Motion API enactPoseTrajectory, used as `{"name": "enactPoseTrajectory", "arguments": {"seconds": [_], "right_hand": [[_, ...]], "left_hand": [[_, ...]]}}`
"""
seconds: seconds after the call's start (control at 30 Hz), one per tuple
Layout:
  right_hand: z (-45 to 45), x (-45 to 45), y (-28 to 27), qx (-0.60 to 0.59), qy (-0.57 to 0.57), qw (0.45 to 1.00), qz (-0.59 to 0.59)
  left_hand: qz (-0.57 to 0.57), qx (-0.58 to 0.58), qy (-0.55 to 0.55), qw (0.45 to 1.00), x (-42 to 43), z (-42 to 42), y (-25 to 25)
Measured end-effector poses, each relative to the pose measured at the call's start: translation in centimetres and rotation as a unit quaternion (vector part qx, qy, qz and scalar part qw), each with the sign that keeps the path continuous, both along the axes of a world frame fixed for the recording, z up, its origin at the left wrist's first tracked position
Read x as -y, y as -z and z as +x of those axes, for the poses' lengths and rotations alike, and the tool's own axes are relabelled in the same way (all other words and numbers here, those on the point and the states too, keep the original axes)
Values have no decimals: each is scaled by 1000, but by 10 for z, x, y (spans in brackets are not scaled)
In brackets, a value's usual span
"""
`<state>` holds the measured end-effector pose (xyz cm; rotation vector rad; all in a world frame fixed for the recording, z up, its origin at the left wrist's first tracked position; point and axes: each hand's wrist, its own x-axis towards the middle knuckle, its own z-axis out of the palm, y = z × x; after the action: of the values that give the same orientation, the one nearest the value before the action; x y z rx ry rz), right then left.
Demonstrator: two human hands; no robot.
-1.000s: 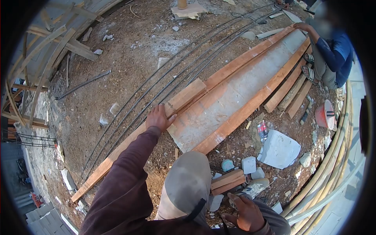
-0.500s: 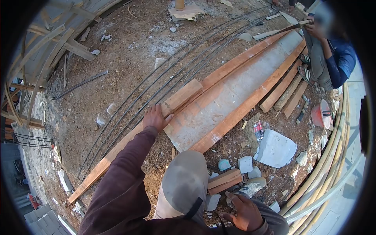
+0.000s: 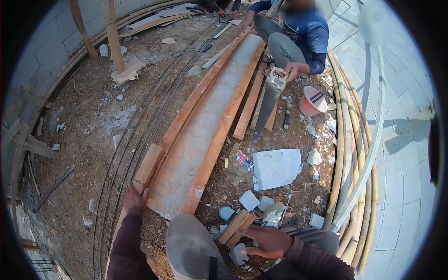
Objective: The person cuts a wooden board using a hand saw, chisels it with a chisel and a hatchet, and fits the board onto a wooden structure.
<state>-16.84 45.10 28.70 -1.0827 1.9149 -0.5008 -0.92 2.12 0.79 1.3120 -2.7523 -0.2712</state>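
left hand (image 3: 135,199): fingers gripping the near end of the wood block (image 3: 149,164), which sits along the left board (image 3: 198,97)
right hand (image 3: 270,242): fingers loosely open by some offcuts (image 3: 236,228) (touching? can't tell, honestly)

blue-shirted co-worker's head (image 3: 298,6) blurred and cut by top edge, short reddish-brown wooden blocks (image 3: 234,226) partly hidden by right hand (image 3: 269,241)
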Motion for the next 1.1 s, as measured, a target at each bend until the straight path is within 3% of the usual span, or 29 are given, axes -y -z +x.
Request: {"name": "enactPoseTrajectory", "arguments": {"seconds": [0.07,0.13,0.17,0.23,0.3,0.37,0.4,0.43,0.5,0.57,0.63,0.73,0.83,0.87,0.93,1.0,1.1], "right_hand": [[-38,-2,2,-94,33,994,-49],[-105,2,8,-271,103,957,-15],[-145,5,13,-340,183,920,-71],[-243,-2,49,-368,401,821,-171],[-340,-22,109,-439,482,753,-86],[-338,2,102,-236,546,789,-150],[-331,11,103,-294,503,796,-162],[-323,21,102,-354,460,796,-172],[-326,22,119,-207,524,783,-262],[-315,16,103,-209,515,800,-225],[-296,12,89,-41,479,818,-314],[-228,18,42,0,421,865,-273],[-170,12,4,-79,305,926,-209],[-149,14,-10,-154,261,935,-183],[-116,10,-23,-260,222,932,-119],[-81,26,-22,-305,190,909,-213],[-52,34,-24,-372,117,897,-210]], "left_hand": [[5,3,2,1000,1,-1,0],[10,-1,4,1000,1,0,0],[-1,-10,13,1000,3,-1,3],[-23,-25,17,999,4,2,10],[-4,3,5,1000,3,-2,3],[19,21,-12,1000,0,-3,-8],[-39,-4,1,999,-1,2,3],[12,31,-24,999,-2,-1,-9],[-12,0,16,1000,3,6,1],[66,28,-3,997,1,6,-18],[79,-2,8,997,2,7,-18],[74,-17,13,997,5,11,-14],[39,-30,13,999,8,10,-11],[29,-34,15,999,6,10,-8],[26,-74,25,997,7,13,-1],[7,-116,31,993,9,14,4],[-58,-218,30,974,6,21,3]]}}
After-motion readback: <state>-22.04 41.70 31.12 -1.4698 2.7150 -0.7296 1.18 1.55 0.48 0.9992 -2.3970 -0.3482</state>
